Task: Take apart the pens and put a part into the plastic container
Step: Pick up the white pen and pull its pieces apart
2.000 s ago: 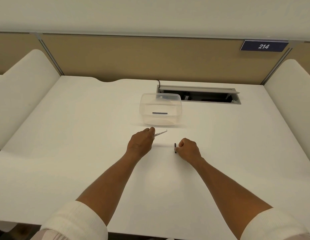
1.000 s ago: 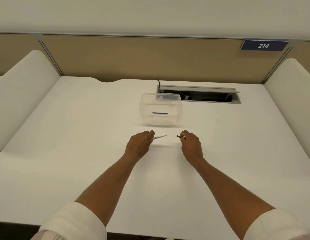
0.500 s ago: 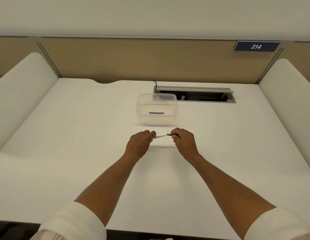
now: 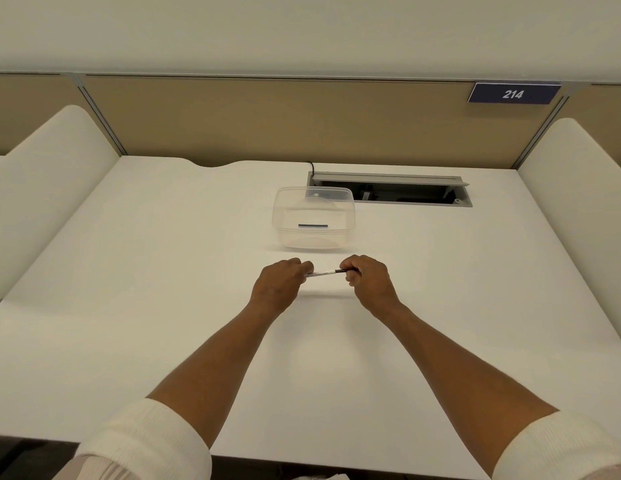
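Observation:
A thin pen (image 4: 324, 272) with a clear barrel and a black right end is held level between both hands, just above the white desk (image 4: 163, 289). My left hand (image 4: 279, 287) pinches the clear barrel end. My right hand (image 4: 366, 284) grips the black end, fingers curled round it. Beyond the hands stands a clear plastic container (image 4: 349, 216) without a lid; a short dark pen part (image 4: 313, 225) lies inside it.
An open cable tray (image 4: 392, 192) is sunk into the desk behind the container. Beige partition panels close off the back, with a "214" sign (image 4: 513, 94) at the upper right. White rounded dividers (image 4: 49, 174) stand on both sides.
My hands were apart, the left with the clear barrel and the right with a black piece. The right hand moved left, and the black piece now sits at the barrel's end.

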`<state>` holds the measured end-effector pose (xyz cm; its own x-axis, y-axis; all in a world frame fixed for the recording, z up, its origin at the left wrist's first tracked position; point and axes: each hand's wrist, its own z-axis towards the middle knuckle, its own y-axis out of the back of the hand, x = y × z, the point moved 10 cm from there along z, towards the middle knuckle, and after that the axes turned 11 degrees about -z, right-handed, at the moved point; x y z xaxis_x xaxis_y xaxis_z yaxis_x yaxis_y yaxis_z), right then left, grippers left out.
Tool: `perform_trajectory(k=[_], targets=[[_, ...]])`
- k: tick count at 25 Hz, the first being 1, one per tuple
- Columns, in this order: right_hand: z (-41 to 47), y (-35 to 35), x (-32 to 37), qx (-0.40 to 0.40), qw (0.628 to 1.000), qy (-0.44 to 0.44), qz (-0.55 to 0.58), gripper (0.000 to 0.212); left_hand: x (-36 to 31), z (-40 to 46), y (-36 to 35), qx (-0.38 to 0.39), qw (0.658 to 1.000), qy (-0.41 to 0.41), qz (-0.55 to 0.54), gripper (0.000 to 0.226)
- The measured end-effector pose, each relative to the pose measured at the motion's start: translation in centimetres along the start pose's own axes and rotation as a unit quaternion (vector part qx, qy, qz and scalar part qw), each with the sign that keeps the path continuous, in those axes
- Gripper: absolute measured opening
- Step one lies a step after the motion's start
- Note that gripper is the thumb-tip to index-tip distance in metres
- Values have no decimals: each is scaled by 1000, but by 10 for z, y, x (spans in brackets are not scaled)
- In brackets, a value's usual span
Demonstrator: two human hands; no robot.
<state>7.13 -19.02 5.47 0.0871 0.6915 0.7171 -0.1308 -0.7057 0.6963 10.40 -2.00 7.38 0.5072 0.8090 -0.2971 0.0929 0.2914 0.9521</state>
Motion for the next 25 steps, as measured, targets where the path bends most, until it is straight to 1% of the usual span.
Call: perform_trajectory(k=[3,6,9,12,14,21,25], targets=[[-1,1,-4,13,999,-19,32,28,0,0,-1,1,1000,2,-1,17],[-2,2,-9,18,999,-30,41,25,0,1,-3,4,1000,2,-3,17],[-2,3,-11,17,999,-25,14,25,0,2,-3,8,1000,1,-3,18],[-1,1,-6,27,999,4,-30,26,-2,2,-4,13,1000,-4,-1,18],[-1,-1,-1,31,998,20,-41,27,-5,3,-5,16,1000,-8,-1,18],[-2,-2,-2,38,999,9,1,26,-2,2,-5,17,1000,-5,-7,18],[-3,-5,-3,50,997,-10,54,21,-8,1,-2,10,999,-18,-27,17]])
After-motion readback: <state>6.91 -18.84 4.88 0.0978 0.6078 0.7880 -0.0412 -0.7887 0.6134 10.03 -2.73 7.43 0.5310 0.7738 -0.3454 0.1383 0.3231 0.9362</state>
